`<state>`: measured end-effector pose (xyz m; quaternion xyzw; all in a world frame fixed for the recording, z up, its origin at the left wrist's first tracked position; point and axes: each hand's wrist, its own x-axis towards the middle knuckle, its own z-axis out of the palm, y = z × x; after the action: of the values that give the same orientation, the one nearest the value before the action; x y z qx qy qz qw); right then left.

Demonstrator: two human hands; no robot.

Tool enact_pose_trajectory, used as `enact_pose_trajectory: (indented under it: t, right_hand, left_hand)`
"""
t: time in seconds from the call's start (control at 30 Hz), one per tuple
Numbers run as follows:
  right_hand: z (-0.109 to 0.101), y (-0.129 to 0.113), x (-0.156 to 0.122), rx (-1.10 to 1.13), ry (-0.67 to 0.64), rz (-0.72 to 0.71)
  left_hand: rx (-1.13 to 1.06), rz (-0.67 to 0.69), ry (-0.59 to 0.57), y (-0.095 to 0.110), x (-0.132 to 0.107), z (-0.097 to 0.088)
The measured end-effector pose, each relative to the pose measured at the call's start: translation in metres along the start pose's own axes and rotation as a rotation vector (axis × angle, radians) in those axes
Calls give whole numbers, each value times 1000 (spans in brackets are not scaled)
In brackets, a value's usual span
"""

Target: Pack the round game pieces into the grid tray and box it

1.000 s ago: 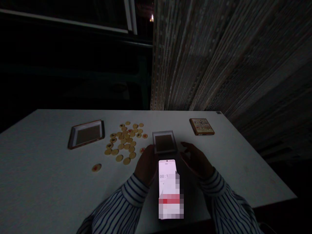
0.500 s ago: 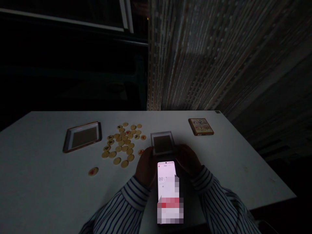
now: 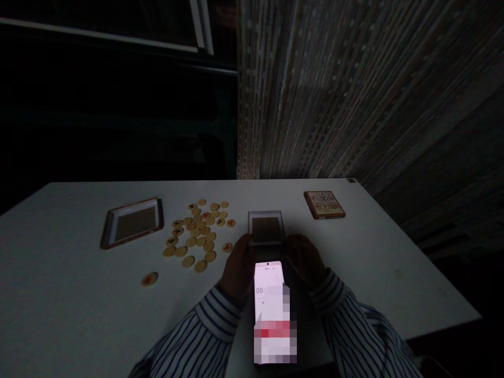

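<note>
A small open box (image 3: pixel 268 230) with white inner walls and a brown floor lies on the table in front of me. My left hand (image 3: pixel 237 269) grips its lower left corner, fingers closed. At the opposite lower corner, my right hand (image 3: pixel 306 260) has its fingers curled against the box; dim light hides some of them. Between my wrists lies a lit phone (image 3: pixel 269 278), part of its screen pixelated. Left of the box are many round wooden xiangqi pieces (image 3: pixel 196 232), some showing red or black characters. One red-marked piece (image 3: pixel 149 279) lies apart, nearer me.
A larger open box half (image 3: pixel 160 212) with a dark rim lies at the left of the white table (image 3: pixel 90 299). To the right is a closed flat box with a printed lid (image 3: pixel 325 203). A string curtain (image 3: pixel 291 105) hangs behind the table. The room is dark.
Between my hands, the small box has shifted slightly right and turned to sit straighter. The pieces, phone and other boxes stay where they were.
</note>
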<state>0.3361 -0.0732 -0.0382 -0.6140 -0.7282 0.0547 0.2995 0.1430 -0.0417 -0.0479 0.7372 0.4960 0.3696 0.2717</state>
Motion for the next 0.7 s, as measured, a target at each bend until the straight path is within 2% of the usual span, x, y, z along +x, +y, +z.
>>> enact_pose_trajectory:
  t: [0.17,0.37,0.7]
  right_hand:
    - [2,2,0,-13,42,9]
    - [5,3,1,-39,34,12]
    - [10,6,2,-10,71,13]
  left_hand:
    - [-3,35,-12,-1,3,1]
    - [-34,-54,-41,0,2,-3]
    - [-67,-100,-60,4,-1,-4]
